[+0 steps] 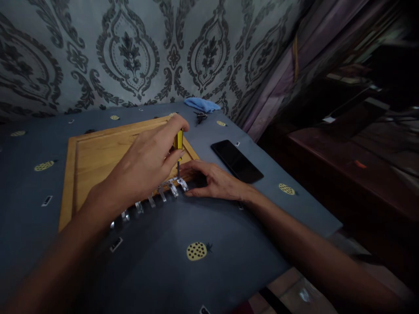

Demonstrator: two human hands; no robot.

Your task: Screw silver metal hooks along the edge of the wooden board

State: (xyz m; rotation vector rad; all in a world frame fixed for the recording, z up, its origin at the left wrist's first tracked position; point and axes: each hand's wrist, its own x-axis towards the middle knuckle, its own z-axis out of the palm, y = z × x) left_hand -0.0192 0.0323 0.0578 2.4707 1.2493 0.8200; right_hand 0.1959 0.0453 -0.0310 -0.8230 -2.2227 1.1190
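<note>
A wooden board [94, 157] with a raised rim lies on a blue cloth-covered table [170, 244]. Several small metal brackets [163, 192] sit in a row along the board's near edge. My left hand [147, 161] is closed round a yellow-handled screwdriver [179, 144], held upright with its tip down on the rightmost bracket [182, 183]. My right hand [212, 181] rests flat on the cloth beside that bracket, fingers stretched toward it and touching the board's corner.
A black phone [237, 160] lies on the cloth right of the board. At the far edge sit a folded blue cloth [201, 104] and a dark bunch of keys [200, 117]. Patterned wallpaper rises behind. The table's right edge drops to dark furniture.
</note>
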